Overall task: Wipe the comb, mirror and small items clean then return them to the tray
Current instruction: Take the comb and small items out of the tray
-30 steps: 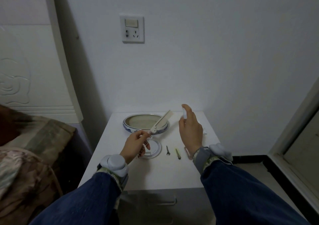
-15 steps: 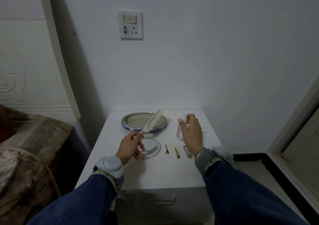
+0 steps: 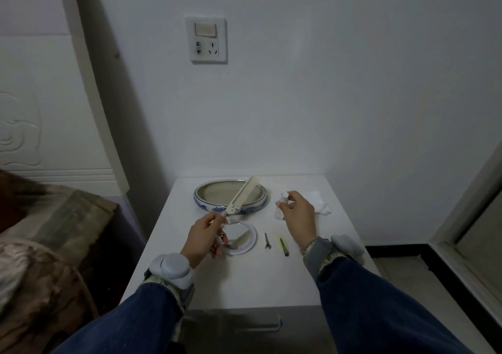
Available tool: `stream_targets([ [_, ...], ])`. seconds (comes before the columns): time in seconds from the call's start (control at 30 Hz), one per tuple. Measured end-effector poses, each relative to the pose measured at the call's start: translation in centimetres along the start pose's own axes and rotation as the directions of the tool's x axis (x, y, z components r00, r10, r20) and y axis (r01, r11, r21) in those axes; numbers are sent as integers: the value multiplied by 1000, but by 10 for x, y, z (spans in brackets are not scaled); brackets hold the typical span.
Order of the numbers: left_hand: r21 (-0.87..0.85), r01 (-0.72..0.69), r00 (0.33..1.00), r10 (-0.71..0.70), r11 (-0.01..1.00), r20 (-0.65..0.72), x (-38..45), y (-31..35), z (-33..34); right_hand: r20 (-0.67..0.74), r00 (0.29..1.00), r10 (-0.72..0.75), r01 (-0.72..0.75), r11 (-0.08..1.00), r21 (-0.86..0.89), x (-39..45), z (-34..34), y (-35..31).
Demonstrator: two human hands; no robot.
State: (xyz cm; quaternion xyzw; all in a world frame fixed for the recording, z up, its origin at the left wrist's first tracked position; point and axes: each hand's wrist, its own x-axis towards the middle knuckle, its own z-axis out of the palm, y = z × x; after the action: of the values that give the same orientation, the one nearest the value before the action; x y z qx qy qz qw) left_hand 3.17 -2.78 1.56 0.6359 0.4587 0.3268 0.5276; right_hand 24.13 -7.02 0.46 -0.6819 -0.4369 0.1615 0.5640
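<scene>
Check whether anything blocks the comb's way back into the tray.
Nothing visible does. The left hand holds the comb with its far end already over the tray, whose dish looks bare.

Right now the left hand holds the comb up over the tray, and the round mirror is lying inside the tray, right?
Not quite. The head view shows the left hand holding the comb over the tray, but the round mirror lies on the white tabletop in front of the tray, not inside it.
</scene>
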Motion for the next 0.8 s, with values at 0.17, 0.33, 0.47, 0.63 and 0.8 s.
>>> stream_targets([
  [0.17,-13,14,1000,-14,1000,-4,0,0,0,-27,999,-22,20,998,-57,5,0,-1],
  [0.33,-3,7,1000,-7,1000,-12,-1,1,-2,-45,998,-34,31,997,-64,4,-1,-3],
  [0.47,14,3,1000,-3,1000,-18,-1,1,-3,-35,999,-10,8,998,-64,8,0,-5],
  [0.63,-3,12,1000,-12,1000,-26,-2,2,-4,-14,1000,8,-8,999,-41,9,1,-5],
  [0.8,-3,11,1000,-11,1000,-23,-4,3,-4,47,996,78,-76,996,-56,8,-7,-10],
])
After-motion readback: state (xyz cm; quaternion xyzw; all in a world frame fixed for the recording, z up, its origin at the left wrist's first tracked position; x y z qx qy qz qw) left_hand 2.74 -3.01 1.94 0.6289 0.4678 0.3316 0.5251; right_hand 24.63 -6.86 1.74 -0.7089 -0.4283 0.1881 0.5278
